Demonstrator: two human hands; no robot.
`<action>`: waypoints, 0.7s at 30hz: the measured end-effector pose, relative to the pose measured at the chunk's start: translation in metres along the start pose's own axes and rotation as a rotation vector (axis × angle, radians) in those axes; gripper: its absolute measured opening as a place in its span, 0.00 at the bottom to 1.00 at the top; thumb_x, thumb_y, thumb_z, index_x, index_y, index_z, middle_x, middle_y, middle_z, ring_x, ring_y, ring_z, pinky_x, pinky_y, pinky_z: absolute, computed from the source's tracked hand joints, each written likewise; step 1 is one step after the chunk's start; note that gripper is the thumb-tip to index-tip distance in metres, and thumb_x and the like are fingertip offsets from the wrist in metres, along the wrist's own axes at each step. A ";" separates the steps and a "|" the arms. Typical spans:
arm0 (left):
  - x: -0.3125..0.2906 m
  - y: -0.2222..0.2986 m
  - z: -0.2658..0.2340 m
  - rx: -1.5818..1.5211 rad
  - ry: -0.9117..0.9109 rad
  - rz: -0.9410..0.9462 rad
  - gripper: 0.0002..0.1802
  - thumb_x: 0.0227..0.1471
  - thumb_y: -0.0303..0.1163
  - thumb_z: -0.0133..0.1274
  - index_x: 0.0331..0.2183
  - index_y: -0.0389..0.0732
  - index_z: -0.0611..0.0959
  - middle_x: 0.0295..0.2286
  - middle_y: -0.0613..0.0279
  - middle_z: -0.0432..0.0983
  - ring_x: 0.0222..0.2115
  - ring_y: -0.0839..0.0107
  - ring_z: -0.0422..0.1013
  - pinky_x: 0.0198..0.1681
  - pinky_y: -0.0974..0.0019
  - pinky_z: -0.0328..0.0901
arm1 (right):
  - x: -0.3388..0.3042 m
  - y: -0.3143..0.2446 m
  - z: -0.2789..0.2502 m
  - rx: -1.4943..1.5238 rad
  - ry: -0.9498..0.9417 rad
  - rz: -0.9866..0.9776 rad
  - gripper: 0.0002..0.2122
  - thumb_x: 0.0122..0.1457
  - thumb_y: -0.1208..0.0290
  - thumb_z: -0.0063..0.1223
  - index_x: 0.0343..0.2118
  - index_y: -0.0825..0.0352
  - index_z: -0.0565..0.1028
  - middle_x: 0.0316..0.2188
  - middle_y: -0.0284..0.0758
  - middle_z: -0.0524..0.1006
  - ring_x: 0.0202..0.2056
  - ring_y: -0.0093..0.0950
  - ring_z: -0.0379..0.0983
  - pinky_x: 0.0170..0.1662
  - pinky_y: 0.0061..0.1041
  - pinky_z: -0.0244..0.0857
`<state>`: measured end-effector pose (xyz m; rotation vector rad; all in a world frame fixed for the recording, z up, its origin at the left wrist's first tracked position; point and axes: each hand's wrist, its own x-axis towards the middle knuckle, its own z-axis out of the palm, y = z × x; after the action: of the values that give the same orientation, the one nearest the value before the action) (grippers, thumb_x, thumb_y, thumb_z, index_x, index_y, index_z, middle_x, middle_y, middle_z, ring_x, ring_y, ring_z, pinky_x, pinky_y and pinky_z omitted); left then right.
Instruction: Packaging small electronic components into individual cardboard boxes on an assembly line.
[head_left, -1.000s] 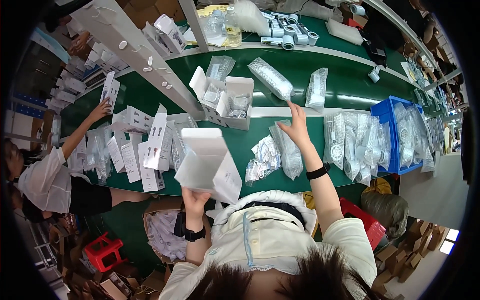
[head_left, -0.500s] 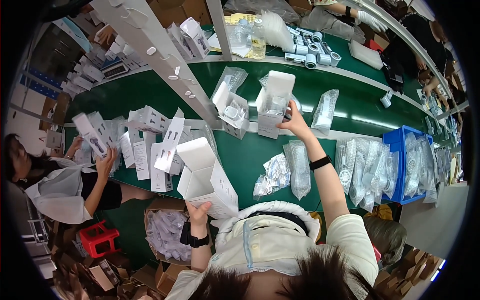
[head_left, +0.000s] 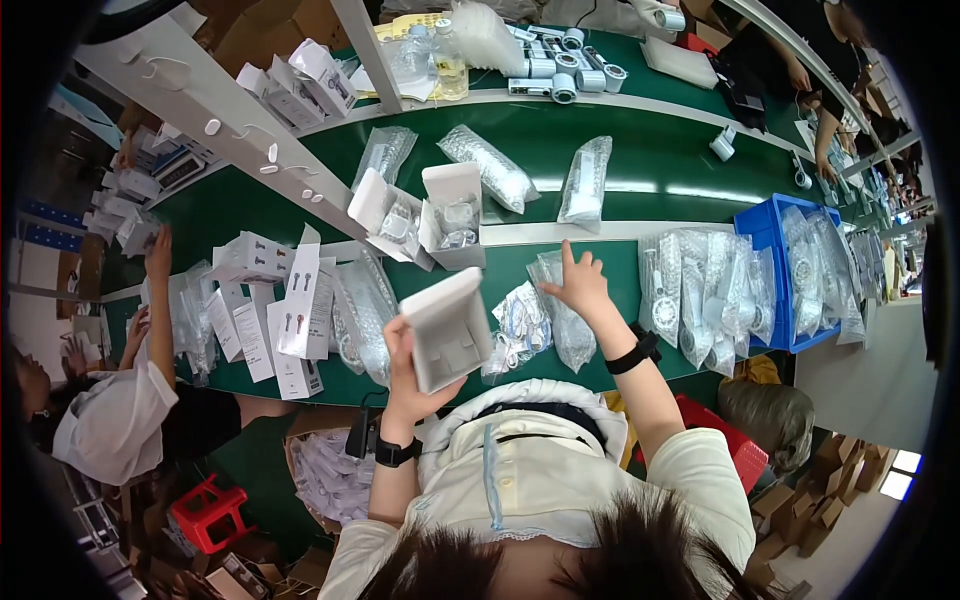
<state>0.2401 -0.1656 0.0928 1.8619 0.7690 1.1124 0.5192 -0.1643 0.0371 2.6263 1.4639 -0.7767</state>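
Note:
My left hand (head_left: 408, 378) grips an open white box (head_left: 447, 330) by its side, tilted so its bare inside shows. My right hand (head_left: 580, 284) holds nothing; its fingers are apart above a clear bubble-wrap packet (head_left: 572, 338). Beside that packet lies a pile of small clear bags (head_left: 519, 325) with white and blue contents. Beyond my hands, two white boxes stand side by side with flaps up: the left box (head_left: 383, 218) and the right box (head_left: 452, 190). Both contain something in clear wrap, which I cannot make out fully.
Several bubble-wrapped packets (head_left: 708, 290) lie at the right beside a blue bin (head_left: 768, 245). More white boxes (head_left: 303, 300) stand at the left, near a co-worker (head_left: 120, 410). A slanted metal post (head_left: 240, 130) crosses the bench. Light-blue device parts (head_left: 563, 72) lie at the back.
My right hand has let go of the right-hand standing box and drawn back toward me. That box now stands against its neighbour. My left hand has turned its box so the inside faces me.

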 end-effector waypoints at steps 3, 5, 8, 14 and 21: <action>0.036 0.017 0.030 0.097 -0.187 0.170 0.48 0.27 0.23 0.60 0.52 0.54 0.55 0.50 0.50 0.48 0.47 0.54 0.56 0.47 0.56 0.57 | 0.017 0.036 0.063 0.080 0.167 0.018 0.39 0.37 0.67 0.60 0.55 0.59 0.53 0.42 0.47 0.62 0.41 0.43 0.63 0.41 0.36 0.63; 0.045 0.012 0.040 0.111 -0.221 0.156 0.46 0.27 0.22 0.60 0.49 0.55 0.58 0.49 0.49 0.50 0.47 0.52 0.56 0.47 0.55 0.57 | 0.026 0.055 0.070 0.119 0.250 0.003 0.39 0.37 0.67 0.60 0.55 0.58 0.53 0.41 0.47 0.63 0.40 0.42 0.64 0.38 0.36 0.65; 0.035 -0.021 0.047 0.332 -0.291 0.022 0.42 0.24 0.20 0.60 0.46 0.50 0.61 0.48 0.47 0.52 0.47 0.50 0.56 0.47 0.54 0.57 | 0.011 0.085 0.034 1.240 0.210 -0.075 0.29 0.44 0.73 0.53 0.51 0.58 0.55 0.40 0.42 0.66 0.36 0.38 0.69 0.36 0.35 0.66; 0.017 -0.044 0.056 0.291 -0.166 -0.030 0.43 0.25 0.20 0.61 0.45 0.45 0.57 0.48 0.47 0.54 0.48 0.50 0.56 0.48 0.56 0.57 | -0.068 0.013 -0.078 2.150 0.273 -0.156 0.22 0.49 0.78 0.48 0.48 0.64 0.57 0.42 0.38 0.66 0.40 0.30 0.66 0.44 0.27 0.62; 0.005 -0.041 0.069 0.285 -0.025 -0.161 0.43 0.29 0.23 0.63 0.44 0.41 0.52 0.50 0.46 0.53 0.49 0.52 0.57 0.48 0.57 0.57 | -0.075 -0.082 -0.040 1.810 0.605 -0.371 0.26 0.47 0.77 0.55 0.48 0.67 0.55 0.45 0.41 0.62 0.45 0.32 0.61 0.49 0.30 0.56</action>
<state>0.3005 -0.1649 0.0395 2.0014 1.0890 0.9125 0.4368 -0.1670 0.1223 4.0088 1.7622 -2.4108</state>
